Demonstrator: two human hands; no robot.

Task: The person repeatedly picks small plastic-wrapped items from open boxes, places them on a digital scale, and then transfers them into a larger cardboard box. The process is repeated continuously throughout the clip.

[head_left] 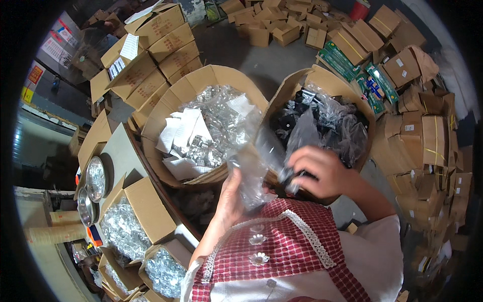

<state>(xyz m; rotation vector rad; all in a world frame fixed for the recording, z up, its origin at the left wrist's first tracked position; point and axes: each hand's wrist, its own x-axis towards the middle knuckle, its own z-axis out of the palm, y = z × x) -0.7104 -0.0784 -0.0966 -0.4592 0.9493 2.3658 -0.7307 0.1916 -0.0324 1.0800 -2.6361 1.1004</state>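
Observation:
In front of my chest my left hand (229, 196) holds a clear plastic bag (250, 181), thumb up along its side. To the right my right hand (318, 170) is curled and smeared by motion. A small dark piece with a shiny glint (288, 176) shows at its fingertips, too blurred to name. Just beyond the hands stand two big round cardboard bins. The left bin (153, 121) holds many small clear bags of metal parts (221, 113) and folded white papers (188, 128). Black parts in clear plastic bags (327, 118) fill the right bin (370, 136).
At left, a grey tabletop (123, 153) carries steel bowls (95, 178) and an open carton (148, 206) of bagged parts. More bagged parts fill a lower box (166, 272). Stacked cartons (173, 43) rise behind; flattened boxes (435, 136) and green packages (339, 60) lie at right.

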